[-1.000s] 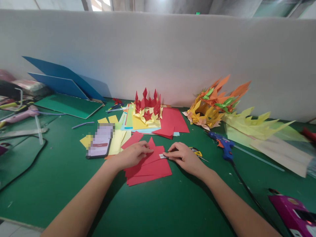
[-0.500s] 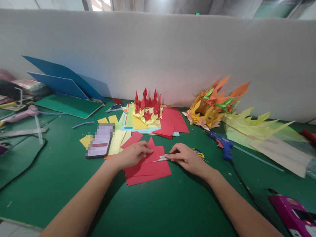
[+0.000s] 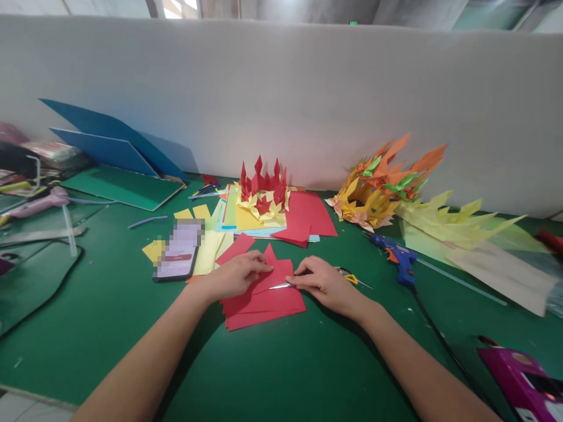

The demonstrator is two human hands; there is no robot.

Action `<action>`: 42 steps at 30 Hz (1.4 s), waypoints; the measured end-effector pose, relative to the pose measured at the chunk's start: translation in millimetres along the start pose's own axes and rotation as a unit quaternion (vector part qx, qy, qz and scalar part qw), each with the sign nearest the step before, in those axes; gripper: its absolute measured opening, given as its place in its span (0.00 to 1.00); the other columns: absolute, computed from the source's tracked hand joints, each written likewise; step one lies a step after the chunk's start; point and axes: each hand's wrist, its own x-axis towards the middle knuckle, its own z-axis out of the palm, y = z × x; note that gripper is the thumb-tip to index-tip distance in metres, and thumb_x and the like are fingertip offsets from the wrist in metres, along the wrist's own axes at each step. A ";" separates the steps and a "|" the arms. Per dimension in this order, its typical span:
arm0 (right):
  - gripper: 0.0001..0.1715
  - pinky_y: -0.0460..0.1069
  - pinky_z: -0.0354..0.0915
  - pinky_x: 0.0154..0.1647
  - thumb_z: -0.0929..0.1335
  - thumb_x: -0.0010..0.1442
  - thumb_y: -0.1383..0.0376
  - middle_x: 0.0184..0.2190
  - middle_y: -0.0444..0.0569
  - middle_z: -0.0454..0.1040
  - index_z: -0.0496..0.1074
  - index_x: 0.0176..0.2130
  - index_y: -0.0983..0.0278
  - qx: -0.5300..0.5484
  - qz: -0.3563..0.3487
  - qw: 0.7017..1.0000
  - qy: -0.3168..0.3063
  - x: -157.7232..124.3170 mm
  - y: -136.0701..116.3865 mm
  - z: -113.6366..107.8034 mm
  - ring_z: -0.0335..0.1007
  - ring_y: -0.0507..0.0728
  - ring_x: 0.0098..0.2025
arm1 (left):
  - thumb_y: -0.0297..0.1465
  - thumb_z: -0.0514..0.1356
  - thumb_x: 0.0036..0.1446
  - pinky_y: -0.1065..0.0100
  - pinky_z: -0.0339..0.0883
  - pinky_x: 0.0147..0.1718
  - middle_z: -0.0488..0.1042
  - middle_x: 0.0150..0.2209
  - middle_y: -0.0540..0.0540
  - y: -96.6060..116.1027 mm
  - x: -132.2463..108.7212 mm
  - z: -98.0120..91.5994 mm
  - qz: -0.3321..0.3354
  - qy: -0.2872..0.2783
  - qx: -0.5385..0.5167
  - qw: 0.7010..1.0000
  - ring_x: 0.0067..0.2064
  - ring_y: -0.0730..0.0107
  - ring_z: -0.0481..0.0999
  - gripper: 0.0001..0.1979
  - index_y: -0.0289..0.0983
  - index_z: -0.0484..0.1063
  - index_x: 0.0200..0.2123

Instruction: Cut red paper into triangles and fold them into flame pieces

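A stack of red paper sheets (image 3: 272,302) lies on the green table in front of me. My left hand (image 3: 237,272) rests on its left side, thumb and fingers together, holding down the top red sheet near a pointed red piece (image 3: 270,254). From the right, my right hand (image 3: 321,281) pinches a thin, silvery, pointed blade (image 3: 280,286). The blade lies over the red paper and its tip points left. My fingers hide its other end. Yellow-handled scissors (image 3: 349,276) lie just behind my right hand, partly covered by it.
A phone (image 3: 180,252) rests on yellow paper at left. Behind the stack stands a red and yellow paper crown (image 3: 264,190). Orange and yellow paper crowns (image 3: 373,193) stand right of it. A blue glue gun (image 3: 402,261) with its cord and a purple device (image 3: 521,378) lie at right.
My right hand has shifted slightly left with the blade, which has slid further over the red paper and looks narrower. My left hand has stayed in place.
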 end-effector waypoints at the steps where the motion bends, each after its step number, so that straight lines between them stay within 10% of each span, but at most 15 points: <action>1: 0.15 0.50 0.62 0.36 0.61 0.65 0.65 0.32 0.50 0.69 0.75 0.44 0.57 0.000 0.000 1.000 -0.005 -0.1 -0.4 -1.3 0.63 0.55 0.35 | 0.23 0.46 0.58 0.65 0.63 0.46 0.67 0.48 0.43 -0.3 0.2 0.0 0.001 0.001 -0.005 1.000 0.47 0.65 0.69 0.21 0.39 0.70 0.49; 42: 0.15 0.50 0.61 0.36 0.60 0.65 0.69 0.34 0.53 0.72 0.73 0.45 0.66 -0.053 -0.057 0.996 -0.032 13.8 -21.4 8.8 0.62 0.56 0.35 | 0.23 0.47 0.57 0.63 0.63 0.46 0.68 0.45 0.42 -4.7 2.4 1.5 0.018 0.014 -0.036 0.999 0.46 0.64 0.70 0.18 0.36 0.72 0.46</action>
